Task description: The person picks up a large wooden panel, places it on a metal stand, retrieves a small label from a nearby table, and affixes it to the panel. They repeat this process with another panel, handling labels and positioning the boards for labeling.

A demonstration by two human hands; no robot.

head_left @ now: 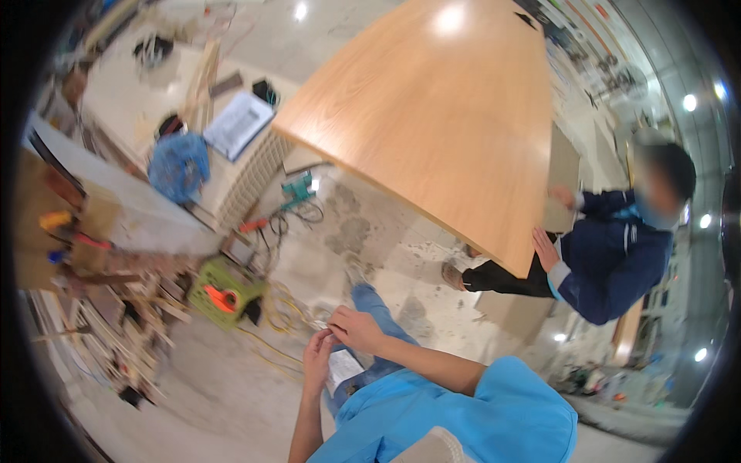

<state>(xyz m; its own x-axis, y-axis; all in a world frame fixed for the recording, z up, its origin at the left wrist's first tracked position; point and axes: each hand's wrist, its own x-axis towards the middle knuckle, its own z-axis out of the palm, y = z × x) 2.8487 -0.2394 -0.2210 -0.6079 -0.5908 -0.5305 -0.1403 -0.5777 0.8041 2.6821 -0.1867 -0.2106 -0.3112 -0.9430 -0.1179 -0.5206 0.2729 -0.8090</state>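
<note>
Over my lap, my left hand (317, 356) and my right hand (356, 329) meet with fingers closed. A small pale, shiny thing (321, 325) shows at their fingertips; its kind is too small to tell. Just below the hands, a white sheet of paper (344, 366) lies against my jeans. Beyond them a large wood-grain panel (432, 116) stretches away, apart from my hands. At its right edge, a person in a dark blue jacket (621, 258) rests one hand (546, 248) on the panel.
On my left stands a yellow-green machine (224, 295) with yellow hose. Past it are a green power tool (298, 190) with cords on the floor, a blue plastic bag (179, 166) and papers (239, 125) on a pale bench. Scrap wood (116, 332) is heaped at far left.
</note>
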